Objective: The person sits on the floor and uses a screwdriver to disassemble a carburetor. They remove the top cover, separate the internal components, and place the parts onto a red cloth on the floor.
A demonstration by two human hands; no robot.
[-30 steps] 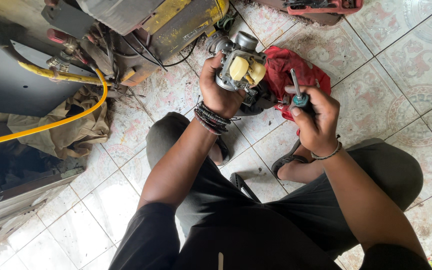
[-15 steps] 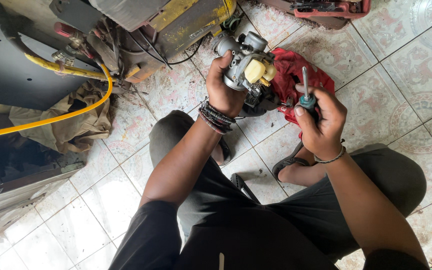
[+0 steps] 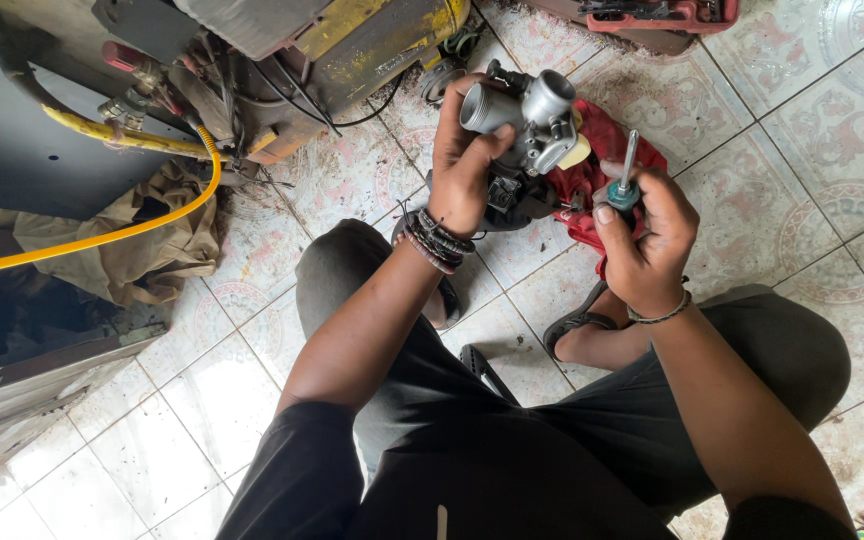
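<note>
My left hand (image 3: pixel 464 160) grips a grey metal carburettor (image 3: pixel 530 118) with a round open throat, held up above the tiled floor. Dark bead bracelets circle that wrist. My right hand (image 3: pixel 644 238) is closed around a screwdriver (image 3: pixel 626 170) with a teal handle, its metal shaft pointing up, just right of the carburettor and apart from it. A red cloth (image 3: pixel 607 165) lies on the floor under and behind both. My legs in dark trousers are folded below, with a sandalled foot under the right hand.
A dirty yellow machine (image 3: pixel 352 40) with wires stands at the top. A yellow hose (image 3: pixel 142 225) curves left over a crumpled tan rag (image 3: pixel 137 250). A dark metal panel fills the far left. A red tool case (image 3: pixel 667 15) sits at the top right.
My left hand has turned the carburettor so its round throat faces up and its yellowish part is mostly hidden. The screwdriver has stayed upright beside it.
</note>
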